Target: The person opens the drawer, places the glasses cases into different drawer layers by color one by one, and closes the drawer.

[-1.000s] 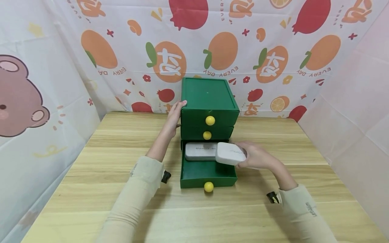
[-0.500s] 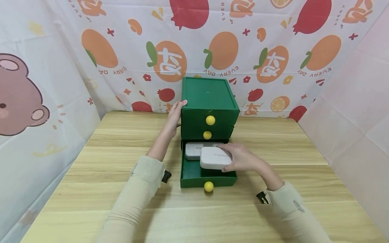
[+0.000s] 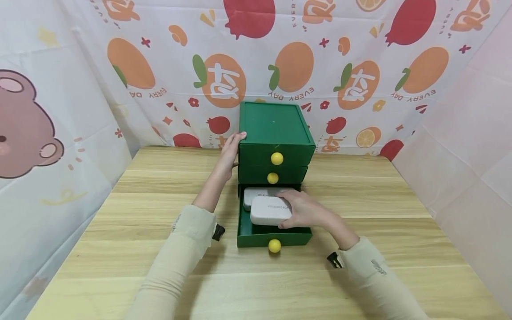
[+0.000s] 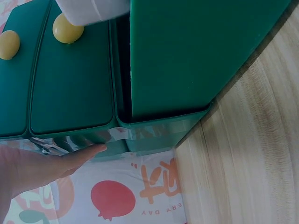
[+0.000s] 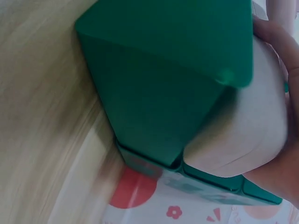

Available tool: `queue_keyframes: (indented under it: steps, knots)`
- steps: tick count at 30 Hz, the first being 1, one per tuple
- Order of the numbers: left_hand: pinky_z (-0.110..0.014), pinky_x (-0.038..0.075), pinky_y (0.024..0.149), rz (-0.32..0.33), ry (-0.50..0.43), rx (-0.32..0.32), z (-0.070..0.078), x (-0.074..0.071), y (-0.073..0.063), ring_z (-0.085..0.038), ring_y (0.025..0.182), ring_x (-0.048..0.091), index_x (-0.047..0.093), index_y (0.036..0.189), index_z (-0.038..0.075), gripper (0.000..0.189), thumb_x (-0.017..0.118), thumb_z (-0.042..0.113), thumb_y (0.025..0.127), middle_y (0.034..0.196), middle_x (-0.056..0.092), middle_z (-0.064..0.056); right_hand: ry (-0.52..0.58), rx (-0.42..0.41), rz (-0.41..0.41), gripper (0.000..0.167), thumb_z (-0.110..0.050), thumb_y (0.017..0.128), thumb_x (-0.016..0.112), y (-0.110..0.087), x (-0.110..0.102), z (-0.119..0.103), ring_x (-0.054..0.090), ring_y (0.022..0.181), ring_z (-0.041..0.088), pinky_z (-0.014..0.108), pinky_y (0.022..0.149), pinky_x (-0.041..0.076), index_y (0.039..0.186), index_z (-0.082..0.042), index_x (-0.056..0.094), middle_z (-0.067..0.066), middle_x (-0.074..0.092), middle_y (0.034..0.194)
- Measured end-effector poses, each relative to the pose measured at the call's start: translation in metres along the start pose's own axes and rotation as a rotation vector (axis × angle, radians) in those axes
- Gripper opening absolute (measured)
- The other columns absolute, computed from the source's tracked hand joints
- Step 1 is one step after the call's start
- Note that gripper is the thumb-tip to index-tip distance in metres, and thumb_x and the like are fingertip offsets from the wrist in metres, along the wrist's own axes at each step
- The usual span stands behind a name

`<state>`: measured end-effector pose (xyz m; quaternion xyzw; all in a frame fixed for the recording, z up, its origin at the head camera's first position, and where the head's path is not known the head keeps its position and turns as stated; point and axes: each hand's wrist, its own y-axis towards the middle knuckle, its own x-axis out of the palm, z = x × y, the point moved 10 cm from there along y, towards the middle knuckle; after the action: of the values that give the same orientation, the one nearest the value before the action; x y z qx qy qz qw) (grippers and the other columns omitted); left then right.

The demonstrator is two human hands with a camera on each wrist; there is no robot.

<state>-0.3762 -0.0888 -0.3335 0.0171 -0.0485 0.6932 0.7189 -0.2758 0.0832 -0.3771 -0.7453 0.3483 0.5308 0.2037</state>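
My right hand (image 3: pixel 306 211) grips the right end of a pale glasses case (image 3: pixel 269 212), thumb in front and fingers behind. The case hangs over the pulled-out bottom drawer (image 3: pixel 256 241), its left end in front of a second, similar glasses case (image 3: pixel 250 194) at the drawer's back. In the right wrist view, the gripped glasses case (image 5: pixel 252 126) overlaps the drawer wall. With fingers extended, my left hand (image 3: pixel 229 155) rests on the left side of the green drawer cabinet (image 3: pixel 274 122). The left wrist view has this left hand (image 4: pixel 42 168) along the cabinet's side.
Two upper drawers with yellow knobs (image 3: pixel 277 158) are closed. Another yellow knob (image 3: pixel 274 246) sticks out from the bottom drawer's front. Wooden tabletop (image 3: pixel 160 209) surrounds the cabinet, and a fruit-print cloth (image 3: pixel 256 53) hangs close behind it.
The right hand has carried the glasses case leftward and slightly toward the drawer's front, from the right edge to over the drawer's middle. The left hand and cabinet have stayed put.
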Motion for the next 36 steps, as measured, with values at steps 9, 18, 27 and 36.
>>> queue_keyframes:
  steps: [9,18,27,36]
  knots:
    - [-0.054,0.022,0.099,-0.003,-0.006,-0.005,-0.002,-0.002,0.003,-0.025,0.131,0.022,0.02,0.147,0.021,0.072,0.05,0.049,0.087,0.15,0.011,-0.001,-0.065,-0.073,-0.022,0.074,-0.041,0.068,0.074,0.01,0.006,-0.011,0.047,0.104,0.022,0.039,0.089,0.038,0.126,-0.002,0.05,0.008,0.054,0.119]
    - [-0.054,0.023,0.098,0.011,-0.002,-0.001,-0.004,-0.001,0.003,-0.026,0.13,0.023,0.023,0.146,0.021,0.074,0.051,0.052,0.085,0.149,0.013,-0.001,-0.068,-0.108,-0.065,0.067,-0.037,0.069,0.072,0.014,0.02,-0.016,0.048,0.088,0.015,0.029,0.077,0.041,0.124,-0.005,0.052,0.003,0.056,0.109]
    - [-0.054,0.025,0.097,0.015,-0.004,0.004,-0.004,-0.001,0.003,-0.026,0.129,0.025,0.023,0.147,0.021,0.074,0.051,0.051,0.085,0.149,0.014,-0.001,-0.076,-0.124,-0.097,0.068,-0.04,0.07,0.075,0.017,0.033,-0.014,0.051,0.104,0.016,0.032,0.089,0.04,0.125,-0.006,0.053,0.004,0.056,0.119]
    - [-0.055,0.024,0.098,0.016,-0.001,0.004,-0.003,-0.002,0.003,-0.027,0.129,0.025,0.022,0.147,0.02,0.076,0.051,0.051,0.085,0.148,0.014,-0.002,-0.202,-0.203,-0.032,0.065,-0.044,0.07,0.075,0.015,0.04,-0.016,0.057,0.093,0.014,0.028,0.083,0.045,0.12,-0.006,0.056,0.002,0.061,0.111]
